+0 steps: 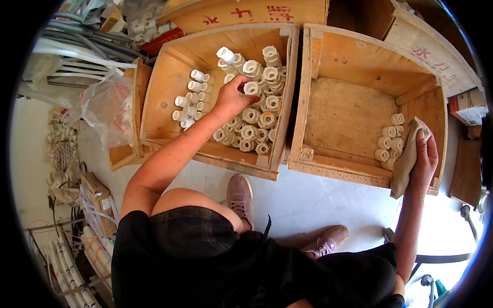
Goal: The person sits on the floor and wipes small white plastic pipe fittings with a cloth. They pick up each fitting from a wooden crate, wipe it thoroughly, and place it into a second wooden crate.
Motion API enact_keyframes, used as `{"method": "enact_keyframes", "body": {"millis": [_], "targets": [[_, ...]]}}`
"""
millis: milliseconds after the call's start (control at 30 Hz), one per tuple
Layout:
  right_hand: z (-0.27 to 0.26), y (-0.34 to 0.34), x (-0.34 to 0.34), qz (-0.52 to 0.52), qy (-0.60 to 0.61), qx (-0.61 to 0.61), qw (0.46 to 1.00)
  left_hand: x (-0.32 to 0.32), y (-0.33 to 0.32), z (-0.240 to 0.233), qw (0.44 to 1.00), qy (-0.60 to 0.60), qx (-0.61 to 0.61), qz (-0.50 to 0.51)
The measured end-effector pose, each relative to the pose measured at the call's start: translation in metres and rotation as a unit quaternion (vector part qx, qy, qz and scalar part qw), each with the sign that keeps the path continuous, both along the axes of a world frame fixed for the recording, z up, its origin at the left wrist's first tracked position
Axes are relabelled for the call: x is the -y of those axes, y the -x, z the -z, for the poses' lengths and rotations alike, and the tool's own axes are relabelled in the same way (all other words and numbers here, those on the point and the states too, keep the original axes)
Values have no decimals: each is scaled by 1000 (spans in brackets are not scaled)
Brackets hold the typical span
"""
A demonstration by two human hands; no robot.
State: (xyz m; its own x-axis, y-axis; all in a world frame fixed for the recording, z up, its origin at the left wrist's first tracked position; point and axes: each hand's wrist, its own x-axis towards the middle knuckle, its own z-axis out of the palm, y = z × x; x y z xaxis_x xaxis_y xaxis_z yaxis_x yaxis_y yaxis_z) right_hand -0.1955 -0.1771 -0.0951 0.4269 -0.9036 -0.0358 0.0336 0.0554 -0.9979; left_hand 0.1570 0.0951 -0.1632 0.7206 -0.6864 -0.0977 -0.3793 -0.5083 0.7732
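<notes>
My left hand holds a white plastic pipe fitting between thumb and fingers, over stacked white fittings in the left wooden crate. Smaller threaded white fittings stand in rows to the left in that crate. Over the right wall of the second wooden crate, my right hand grips a grey-beige cloth, thumb on top. Just left of the cloth, inside this crate, several short white fittings are piled against the right side.
More wooden crates with red writing stand behind. Grey and white pipes and a clear plastic bag lie at the left. A cardboard box and bundled pipes are lower left. A black-framed metal stand is at the lower right.
</notes>
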Motion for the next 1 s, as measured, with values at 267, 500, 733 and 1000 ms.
{"method": "enact_keyframes", "body": {"millis": [267, 500, 733, 1000], "targets": [[-3, 0, -1, -13, -12, -1, 1000, -4, 1, 5, 997, -14, 60, 37], [-5, -1, -3, -1, -13, -6, 1000, -2, 1, 5, 998, -19, 43, 29], [-4, -1, -3, 0, -14, -11, 1000, -2, 2, 4, 998, -28, 54, 32], [-4, 0, -5, 14, -21, -6, 1000, 2, 10, -11, 996, -70, 48, 24]]}}
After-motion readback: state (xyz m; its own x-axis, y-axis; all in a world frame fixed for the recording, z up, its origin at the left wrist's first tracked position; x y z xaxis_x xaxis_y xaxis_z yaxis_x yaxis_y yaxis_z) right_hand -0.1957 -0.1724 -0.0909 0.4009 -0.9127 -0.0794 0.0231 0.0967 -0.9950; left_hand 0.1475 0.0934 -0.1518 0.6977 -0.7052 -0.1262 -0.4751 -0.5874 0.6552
